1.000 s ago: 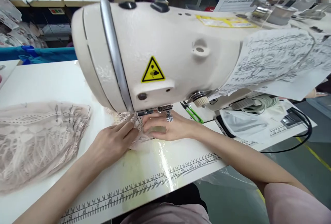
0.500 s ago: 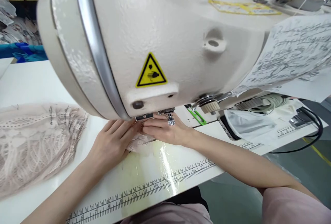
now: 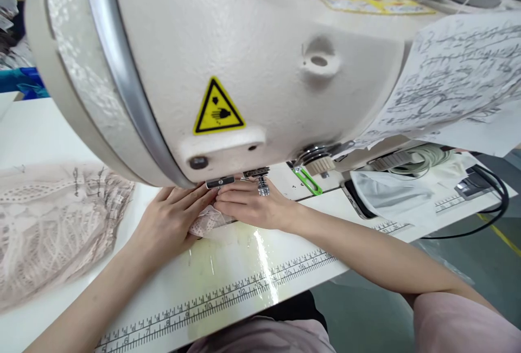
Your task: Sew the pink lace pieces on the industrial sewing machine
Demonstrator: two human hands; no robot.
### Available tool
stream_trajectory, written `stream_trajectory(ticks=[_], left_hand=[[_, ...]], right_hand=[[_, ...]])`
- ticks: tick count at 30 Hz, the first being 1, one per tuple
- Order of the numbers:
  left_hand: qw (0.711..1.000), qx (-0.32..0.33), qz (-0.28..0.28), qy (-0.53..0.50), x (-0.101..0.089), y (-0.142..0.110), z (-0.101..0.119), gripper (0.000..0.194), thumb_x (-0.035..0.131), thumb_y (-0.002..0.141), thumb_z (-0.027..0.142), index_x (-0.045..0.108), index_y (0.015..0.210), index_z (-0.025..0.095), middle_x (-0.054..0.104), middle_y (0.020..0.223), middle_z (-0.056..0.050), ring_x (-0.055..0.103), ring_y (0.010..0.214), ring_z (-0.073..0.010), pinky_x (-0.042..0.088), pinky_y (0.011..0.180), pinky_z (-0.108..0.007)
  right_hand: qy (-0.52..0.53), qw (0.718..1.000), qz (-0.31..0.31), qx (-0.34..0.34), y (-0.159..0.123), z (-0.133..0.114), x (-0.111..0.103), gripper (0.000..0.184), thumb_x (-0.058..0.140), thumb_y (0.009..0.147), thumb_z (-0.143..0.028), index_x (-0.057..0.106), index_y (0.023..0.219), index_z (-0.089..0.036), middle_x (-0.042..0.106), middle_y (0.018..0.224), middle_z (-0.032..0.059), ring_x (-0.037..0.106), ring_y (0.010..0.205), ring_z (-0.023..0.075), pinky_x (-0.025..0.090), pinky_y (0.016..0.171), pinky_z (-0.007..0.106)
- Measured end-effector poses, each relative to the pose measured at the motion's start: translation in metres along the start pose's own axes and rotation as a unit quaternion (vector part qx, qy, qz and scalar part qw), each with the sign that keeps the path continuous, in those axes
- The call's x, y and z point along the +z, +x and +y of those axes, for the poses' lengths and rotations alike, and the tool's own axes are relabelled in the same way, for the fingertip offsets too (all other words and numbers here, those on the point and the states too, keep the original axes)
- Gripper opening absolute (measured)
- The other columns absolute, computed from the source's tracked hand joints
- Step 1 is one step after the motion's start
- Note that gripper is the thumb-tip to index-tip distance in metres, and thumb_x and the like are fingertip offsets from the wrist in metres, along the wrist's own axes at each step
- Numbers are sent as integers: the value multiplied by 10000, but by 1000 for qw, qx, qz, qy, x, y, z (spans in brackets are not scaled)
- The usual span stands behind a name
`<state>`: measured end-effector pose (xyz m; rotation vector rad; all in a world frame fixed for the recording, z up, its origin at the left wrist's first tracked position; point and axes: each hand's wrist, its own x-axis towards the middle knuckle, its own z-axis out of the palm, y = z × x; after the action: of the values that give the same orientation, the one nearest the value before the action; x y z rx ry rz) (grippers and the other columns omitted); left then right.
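Beneath the head of a white sewing machine, a small piece of pale pink lace fabric lies between my two hands. My left hand bears down on its left side, fingers close together and the tips partly hidden by the machine. From the right, my right hand holds the fabric, its fingers pressed together and pointing left, close to my left fingertips. A metal screw by the presser area stands just in front of my right hand's knuckles. The needle is hidden.
A larger pale pink lace piece lies on the table at left. Printed ruler tape runs along the front edge. To the right are green thread snips, a phone, a whitish cloth and a handwritten paper.
The view has shifted slightly, so the machine appears further left. More of the small lace piece shows between my hands, which stay close together on it.
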<state>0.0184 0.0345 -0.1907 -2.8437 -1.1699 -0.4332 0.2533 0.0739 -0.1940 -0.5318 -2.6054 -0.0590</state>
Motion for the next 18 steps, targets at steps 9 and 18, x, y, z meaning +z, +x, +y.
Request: stream_trajectory(ticks=[9,18], left_hand=[[999,-25,-12,-19,-1,0,2,599,502,785,177,517,1384,145,590,1364,-107,642,1134,-290,459,948,-461],[999,-26,-22,18,-1,2,4,590,475,793,171,511,1380,125,586,1364,-128,654,1097,-298,444,949,-494]], right_hand=[[-44,999,14,-8,1,1,1,269,446,936,-54,671,920,-200,705,938,-18,585,810,66,453,647,186],[-107,993,49,27,4,-5,-8,302,443,933,-20,666,877,-215,713,876,-67,564,755,58,383,584,238]])
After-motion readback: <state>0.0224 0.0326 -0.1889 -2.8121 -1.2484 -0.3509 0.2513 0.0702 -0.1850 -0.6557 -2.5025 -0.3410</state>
